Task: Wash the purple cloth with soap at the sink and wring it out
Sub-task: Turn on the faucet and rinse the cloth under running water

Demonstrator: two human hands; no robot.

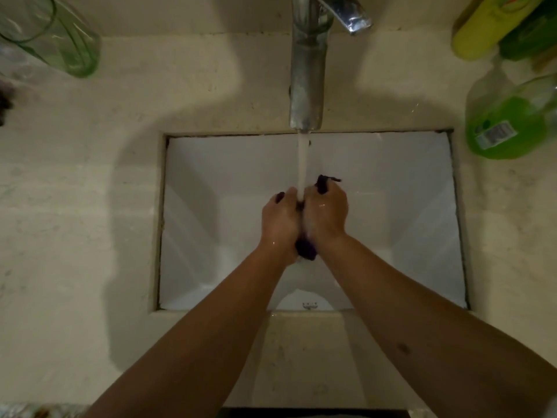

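Over the middle of the white sink (422, 182), my left hand (281, 220) and my right hand (327, 211) are pressed together around the purple cloth (307, 250). The cloth is bunched between my palms. A dark end sticks out below my wrists, and another corner pokes out above my right fingers. Water runs from the metal tap (307, 86) straight down onto the gap between my hands. Most of the cloth is hidden inside my grip.
A green glass (57, 37) stands at the back left of the pale counter. At the right are a bottle of green liquid soap (509, 125) and a yellow-green bottle (488, 28). The tap handle (349, 16) points right.
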